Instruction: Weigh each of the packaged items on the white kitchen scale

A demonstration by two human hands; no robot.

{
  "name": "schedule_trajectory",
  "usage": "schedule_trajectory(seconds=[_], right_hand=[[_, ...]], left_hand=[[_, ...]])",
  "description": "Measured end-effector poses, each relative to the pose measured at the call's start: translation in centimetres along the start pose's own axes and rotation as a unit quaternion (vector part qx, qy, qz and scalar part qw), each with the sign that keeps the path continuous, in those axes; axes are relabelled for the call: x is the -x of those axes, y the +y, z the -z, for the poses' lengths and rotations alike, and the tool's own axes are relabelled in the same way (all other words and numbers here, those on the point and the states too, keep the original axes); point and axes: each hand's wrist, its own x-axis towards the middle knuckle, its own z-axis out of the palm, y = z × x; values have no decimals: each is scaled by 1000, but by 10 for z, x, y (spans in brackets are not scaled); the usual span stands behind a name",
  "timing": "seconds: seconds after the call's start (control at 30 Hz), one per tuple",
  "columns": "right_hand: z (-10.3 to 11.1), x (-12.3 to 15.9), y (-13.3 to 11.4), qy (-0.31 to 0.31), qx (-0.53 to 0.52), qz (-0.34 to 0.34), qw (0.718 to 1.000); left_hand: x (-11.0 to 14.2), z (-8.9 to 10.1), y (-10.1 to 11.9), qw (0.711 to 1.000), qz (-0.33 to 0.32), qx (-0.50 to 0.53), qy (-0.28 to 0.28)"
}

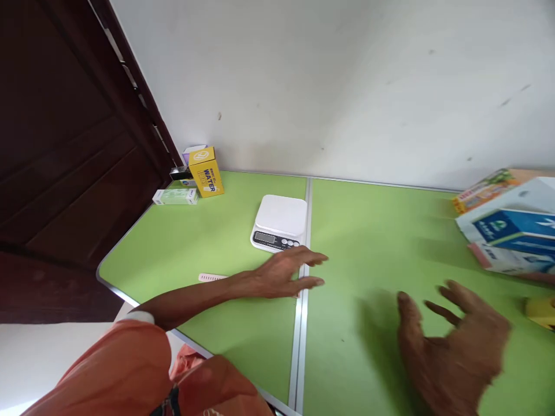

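Note:
My left hand [286, 273] reaches across the table just in front of a white digital kitchen scale [281, 216], fingers apart and holding nothing. Its fingertips overlap the lower right edge of the scale in view; I cannot tell whether they touch it. Under my left forearm lies a pale pink strip with dark marks [211, 277], mostly hidden. Over the right half of the table my right hand [455, 341] is raised, slightly blurred, with its fingers spread and nothing in them. The scale's platform is bare and its display looks blank.
On the green folding table [368, 231], a yellow box [207, 173] and a pale green box [176, 197] stand at the back left. Several cartons, one a blue box [515, 228], are piled at the right. A yellow object [541, 312] sits at the right edge. A wall [347, 86] borders the back.

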Motion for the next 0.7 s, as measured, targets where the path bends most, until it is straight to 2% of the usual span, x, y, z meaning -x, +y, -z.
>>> schedule_trajectory(seconds=[0.07, 0.13, 0.2, 0.3, 0.4, 0.47, 0.53, 0.7], right_hand=[[-27, -2, -40, -36, -47, 74, 995], [-56, 2, -75, -100, -101, 138, 980], [-84, 10, -105, -155, -162, 213, 951], [-118, 25, -144, -211, -231, 324, 893], [-142, 34, -175, -255, -251, 377, 855], [-152, 37, -187, -278, -250, 378, 847], [-157, 36, -191, -302, -249, 360, 847], [-156, 32, -182, -328, -270, 289, 858]], left_hand=[[22, 30, -11, 993, 24, -35, 108], [42, 58, -24, 970, 29, -85, 226], [60, 84, -37, 932, 36, -140, 333], [84, 122, -56, 863, 61, -201, 460], [99, 160, -78, 791, 102, -229, 558], [102, 184, -95, 758, 140, -235, 593], [102, 206, -111, 748, 169, -241, 595], [79, 259, -138, 790, 200, -257, 520]])
